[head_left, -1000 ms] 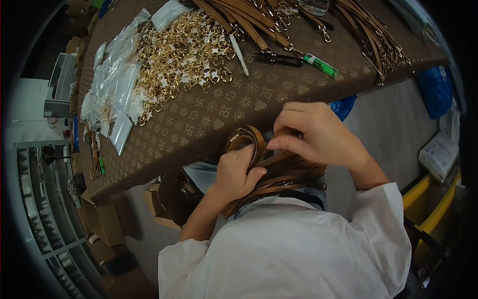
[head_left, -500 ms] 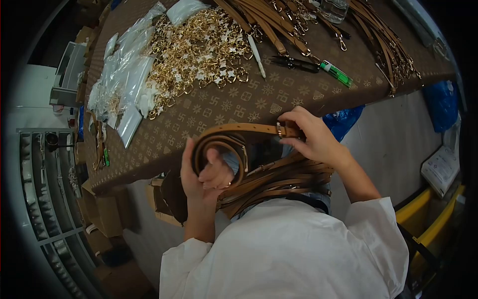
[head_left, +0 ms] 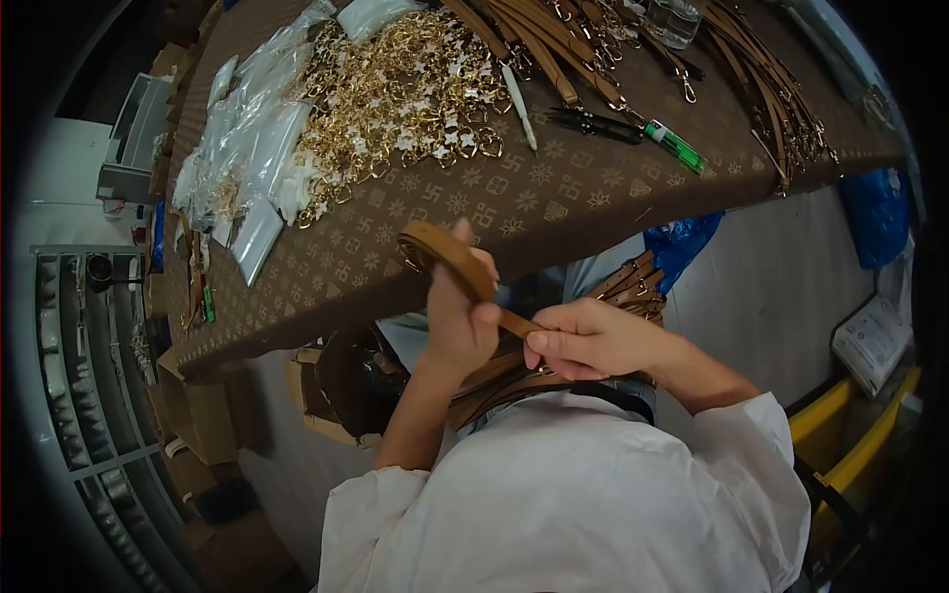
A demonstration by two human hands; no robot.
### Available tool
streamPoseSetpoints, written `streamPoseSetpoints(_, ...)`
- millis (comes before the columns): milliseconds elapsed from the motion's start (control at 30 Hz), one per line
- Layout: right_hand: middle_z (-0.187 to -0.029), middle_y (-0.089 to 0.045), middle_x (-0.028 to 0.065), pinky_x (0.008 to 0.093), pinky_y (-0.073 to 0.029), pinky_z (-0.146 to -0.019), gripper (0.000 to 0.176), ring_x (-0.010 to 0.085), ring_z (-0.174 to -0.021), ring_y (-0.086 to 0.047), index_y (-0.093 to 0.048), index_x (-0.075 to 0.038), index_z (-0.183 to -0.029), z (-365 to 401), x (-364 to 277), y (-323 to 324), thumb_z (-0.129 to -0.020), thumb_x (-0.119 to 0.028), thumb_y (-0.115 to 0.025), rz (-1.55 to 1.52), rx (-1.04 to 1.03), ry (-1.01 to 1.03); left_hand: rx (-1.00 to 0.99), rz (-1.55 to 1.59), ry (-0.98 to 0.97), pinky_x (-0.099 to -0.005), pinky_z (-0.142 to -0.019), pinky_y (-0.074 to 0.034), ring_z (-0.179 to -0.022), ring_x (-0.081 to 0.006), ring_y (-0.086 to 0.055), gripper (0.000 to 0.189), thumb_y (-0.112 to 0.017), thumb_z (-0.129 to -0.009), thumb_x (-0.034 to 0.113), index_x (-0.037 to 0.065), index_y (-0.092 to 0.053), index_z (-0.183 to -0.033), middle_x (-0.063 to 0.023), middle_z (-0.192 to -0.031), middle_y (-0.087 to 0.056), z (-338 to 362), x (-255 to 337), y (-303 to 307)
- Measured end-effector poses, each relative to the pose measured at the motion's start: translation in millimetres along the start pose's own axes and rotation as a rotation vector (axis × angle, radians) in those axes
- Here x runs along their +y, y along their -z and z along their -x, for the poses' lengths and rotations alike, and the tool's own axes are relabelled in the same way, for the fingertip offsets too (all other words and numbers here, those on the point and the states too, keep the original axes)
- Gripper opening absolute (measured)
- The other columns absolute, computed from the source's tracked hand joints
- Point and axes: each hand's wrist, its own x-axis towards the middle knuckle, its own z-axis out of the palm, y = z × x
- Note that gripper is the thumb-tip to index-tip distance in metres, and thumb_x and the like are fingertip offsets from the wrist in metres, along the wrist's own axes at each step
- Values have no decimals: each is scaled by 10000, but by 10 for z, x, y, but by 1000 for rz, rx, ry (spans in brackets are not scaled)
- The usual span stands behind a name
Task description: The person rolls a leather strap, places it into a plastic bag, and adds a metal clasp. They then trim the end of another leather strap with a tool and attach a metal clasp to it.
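Note:
A tan leather strap point(head_left: 450, 255), wound into a coil, stands tilted over the table's front edge. My left hand point(head_left: 463, 306) is wrapped round the coil, with its fingertips partly hidden behind the leather. From the coil a short straight length runs down to the right, where my right hand point(head_left: 583, 341) pinches it between thumb and fingers. Under both hands a bundle of similar brown straps point(head_left: 633, 287) lies across my lap, partly covered by my arms.
On the patterned table point(head_left: 534, 212) are gold clasps point(head_left: 405, 99), plastic bags point(head_left: 262, 148), a white pen point(head_left: 519, 107), black snips point(head_left: 596, 125), a green lighter point(head_left: 676, 146) and more straps point(head_left: 766, 89). Below stand a cardboard box point(head_left: 314, 395) and a yellow crate point(head_left: 860, 450).
The coil has turned and tilted, now seen nearly edge-on. My right hand has moved down and closer to my left hand, and the strap between them is shorter. My left hand has shifted right.

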Motion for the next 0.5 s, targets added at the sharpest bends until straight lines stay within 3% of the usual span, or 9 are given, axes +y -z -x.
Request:
streamPoseSetpoints(33, -557, -474, -29, 198, -325, -424, 310, 37, -447, -409, -598, -23, -887, 34, -87, 28, -947, -314, -509, 0, -20, -69, -188, -203, -90, -363, -645, -430, -704, -268, -519, 906, -403, -767, 746, -61, -456, -1175, -123, -839, -515, 53, -18, -10)
streamPoseSetpoints(67, -557, -474, -29, 198, -325, -424, 310, 37, -447, -409, -598, -23, -887, 33, -106, 78, -947, -314, -509, -2, -16, -75, -189, -198, -86, -363, -645, -430, -704, -268, -519, 906, -403, -767, 746, -61, -456, -1175, -123, -839, -515, 96, -15, -8)
streamPoseSetpoints(133, -562, -473, -12, 221, -350, -442, 256, 54, -483, -443, -605, -27, -930, 42, -132, 165, -908, -280, -577, 222, -229, -106, -420, -403, -316, -413, -645, -443, -709, -349, -542, 881, -461, -706, 767, -54, -514, -1021, -176, -813, -533, 102, 64, 6)
streamPoseSetpoints(200, -581, -493, 8, 248, -375, -459, 224, 96, -504, -483, -615, -36, -911, 99, -189, 154, -880, -258, -609, 480, -70, 46, -375, -428, -405, -394, -593, -443, -644, -330, -551, 767, -522, -704, 721, -24, -532, -886, -156, -723, -543, 91, 109, 47)
streamPoseSetpoints(267, -600, -513, 29, 274, -400, -476, 196, 138, -525, -523, -625, -45, -893, 105, -196, 180, -851, -235, -640, 736, 90, 199, -524, -632, -292, -349, -539, -434, -588, -290, -553, 643, -553, -775, 620, -17, -543, -854, -123, -658, -543, 163, 135, 119)
streamPoseSetpoints(333, -665, -552, 72, 333, -443, -532, 176, 253, -600, -571, -640, -49, -831, 58, -185, 260, -808, -223, -660, 1158, 324, 596, -544, -492, -191, -319, -511, -418, -547, -243, -529, 561, -562, -813, 539, -20, -547, -851, -95, -621, -526, 195, 113, 132)
streamPoseSetpoints(400, -702, -568, 97, 370, -457, -559, 194, 309, -623, -562, -650, -49, -786, 16, -229, 281, -814, -241, -640, 1307, 335, 531, -561, -352, -95, -288, -482, -402, -505, -195, -505, 481, -571, -852, 457, -24, -551, -848, -66, -584, -510, 179, 167, 150)
streamPoseSetpoints(467, -738, -583, 118, 369, -468, -600, 209, 309, -668, -581, -645, -29, -850, -78, -260, 327, -850, -233, -603, 1359, 336, 550, -616, 293, 528, -258, -450, -358, -464, -126, -439, 456, -494, -914, 417, -30, -556, -854, -35, -550, -486, 93, 344, 194)
streamPoseSetpoints(500, -738, -583, 118, 369, -468, -600, 209, 309, -668, -581, -645, -29, -850, -116, -240, 316, -850, -233, -603, 1363, 333, 555, -612, 290, 524, -258, -450, -358, -464, -126, -439, 456, -494, -914, 417, -30, -556, -854, -35, -550, -486, 101, 329, 212)
